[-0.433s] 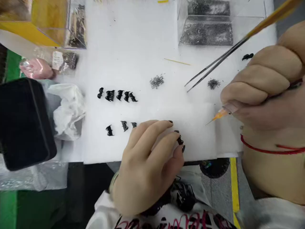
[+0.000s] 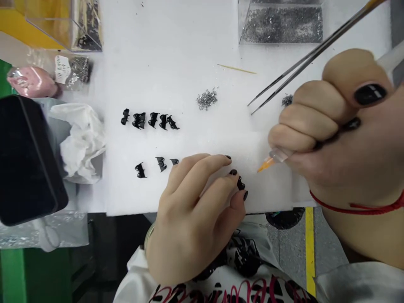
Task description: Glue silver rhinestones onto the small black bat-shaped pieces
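My left hand (image 2: 192, 210) rests at the front of the white foam sheet (image 2: 189, 59). Its thumb and index finger pinch a small black bat-shaped piece (image 2: 241, 183), partly covered by the fingertips. In a fist, my right hand (image 2: 315, 122) grips a syringe with an orange dispensing tip (image 2: 265, 164), which points left towards that piece without touching it. Beyond my right knuckles lie long metal tweezers (image 2: 293, 75), points apart. More black bat-shaped pieces (image 2: 153, 120) are set out in two rows left of my left hand, one partly hidden by it.
Behind my hands are a pile of tiny metallic bits (image 2: 206, 99), a darker pile (image 2: 287, 100), a toothpick (image 2: 236, 68) and a clear tray (image 2: 280, 25). At left lie a phone (image 2: 28, 160), crumpled tissue (image 2: 83, 141) and a pink bundle (image 2: 33, 82).
My right hand has moved left with the syringe, bringing its tip closer to the pinched piece. My left hand keeps its pinch. The whole view has shifted slightly.
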The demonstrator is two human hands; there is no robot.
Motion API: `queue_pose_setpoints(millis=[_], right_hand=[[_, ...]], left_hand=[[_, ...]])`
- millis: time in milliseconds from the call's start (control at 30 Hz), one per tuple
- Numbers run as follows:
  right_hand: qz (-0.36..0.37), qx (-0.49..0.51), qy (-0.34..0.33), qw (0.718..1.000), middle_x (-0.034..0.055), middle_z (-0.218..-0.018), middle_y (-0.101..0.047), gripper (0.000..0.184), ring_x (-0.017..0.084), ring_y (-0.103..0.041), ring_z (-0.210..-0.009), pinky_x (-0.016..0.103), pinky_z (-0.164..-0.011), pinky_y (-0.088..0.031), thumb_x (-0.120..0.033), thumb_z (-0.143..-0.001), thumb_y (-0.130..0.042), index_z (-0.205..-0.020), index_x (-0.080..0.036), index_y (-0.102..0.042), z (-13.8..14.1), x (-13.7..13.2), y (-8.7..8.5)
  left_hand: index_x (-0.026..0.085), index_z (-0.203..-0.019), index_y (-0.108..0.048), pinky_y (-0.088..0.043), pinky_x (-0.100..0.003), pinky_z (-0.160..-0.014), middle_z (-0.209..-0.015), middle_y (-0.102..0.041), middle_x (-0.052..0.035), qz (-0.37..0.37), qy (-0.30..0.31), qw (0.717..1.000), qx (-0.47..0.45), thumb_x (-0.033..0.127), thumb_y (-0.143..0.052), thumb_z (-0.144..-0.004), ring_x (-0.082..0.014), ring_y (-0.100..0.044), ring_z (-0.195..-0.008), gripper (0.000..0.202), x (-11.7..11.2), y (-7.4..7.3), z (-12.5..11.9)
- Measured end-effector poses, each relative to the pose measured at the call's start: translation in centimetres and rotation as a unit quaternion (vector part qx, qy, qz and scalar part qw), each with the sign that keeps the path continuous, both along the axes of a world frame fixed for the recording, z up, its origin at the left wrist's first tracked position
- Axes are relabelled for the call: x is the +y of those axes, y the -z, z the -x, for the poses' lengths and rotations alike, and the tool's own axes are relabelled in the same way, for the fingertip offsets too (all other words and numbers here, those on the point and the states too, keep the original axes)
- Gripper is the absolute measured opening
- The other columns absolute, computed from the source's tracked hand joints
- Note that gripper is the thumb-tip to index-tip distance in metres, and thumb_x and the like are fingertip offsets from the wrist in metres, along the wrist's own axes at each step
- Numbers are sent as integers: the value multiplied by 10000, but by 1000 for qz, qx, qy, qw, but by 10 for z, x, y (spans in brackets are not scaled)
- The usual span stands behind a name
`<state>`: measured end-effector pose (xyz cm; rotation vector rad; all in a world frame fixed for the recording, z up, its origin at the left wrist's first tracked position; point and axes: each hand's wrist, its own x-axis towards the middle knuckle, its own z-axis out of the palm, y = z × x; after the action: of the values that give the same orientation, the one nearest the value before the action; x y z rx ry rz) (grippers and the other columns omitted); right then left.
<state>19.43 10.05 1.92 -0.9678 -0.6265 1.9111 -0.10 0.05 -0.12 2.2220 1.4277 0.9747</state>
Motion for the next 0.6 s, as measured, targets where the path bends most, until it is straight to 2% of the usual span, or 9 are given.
queue_pose_setpoints(millis=[67,133,200,300,400,500,600], right_hand=[[-2,-10,13,1000,-53,-424,-131,678,53,-315,-333,193,-330,-362,-500,-1036,-507,-439,-177,-512,9,-2,0],[12,-20,28,999,-55,-411,-171,599,46,-330,-319,194,-310,-349,-419,-902,-731,-405,-185,-490,15,-4,-2],[27,-33,51,998,-55,-409,-202,579,44,-344,-315,198,-294,-341,-382,-819,-806,-393,-181,-471,18,-5,-3],[38,-47,80,995,-53,-405,-209,640,42,-318,-325,198,-298,-342,-439,-852,-749,-382,-159,-418,24,-5,-4],[27,-28,96,995,-49,-399,-242,662,33,-272,-329,194,-307,-295,-476,-844,-712,-370,-161,-374,28,-3,-3],[36,-36,58,997,-33,-432,-229,615,54,-262,-375,228,-354,-234,-504,-826,-669,-417,-171,-352,27,-3,-1],[45,-50,17,998,-14,-467,-178,576,81,-249,-431,271,-414,-221,-531,-799,-636,-450,-179,-341,22,-6,0]], left_hand=[[157,-854,-689,-618,-478,-806,-1030,-739,-165,9,-5,1000,-1,9,-699,-835,-291,-692,-917,149,0,-1,1],[153,-855,-686,-614,-472,-810,-1036,-734,-170,16,2,1000,5,10,-700,-838,-288,-688,-924,144,0,-2,3],[149,-867,-685,-612,-464,-802,-1049,-733,-170,20,19,999,16,22,-697,-854,-280,-684,-932,129,1,-3,5],[176,-893,-673,-616,-455,-775,-1073,-730,-148,25,29,999,31,46,-688,-883,-270,-691,-945,131,2,-4,9],[208,-896,-665,-609,-429,-744,-1085,-729,-118,25,29,999,38,58,-690,-886,-255,-703,-939,152,2,-4,8],[189,-847,-676,-593,-417,-743,-1055,-735,-127,18,-1,1000,20,36,-701,-858,-249,-697,-913,155,1,-2,4],[144,-804,-697,-580,-413,-745,-1030,-741,-156,5,-22,1000,-1,7,-717,-822,-251,-687,-897,140,0,0,-1]])
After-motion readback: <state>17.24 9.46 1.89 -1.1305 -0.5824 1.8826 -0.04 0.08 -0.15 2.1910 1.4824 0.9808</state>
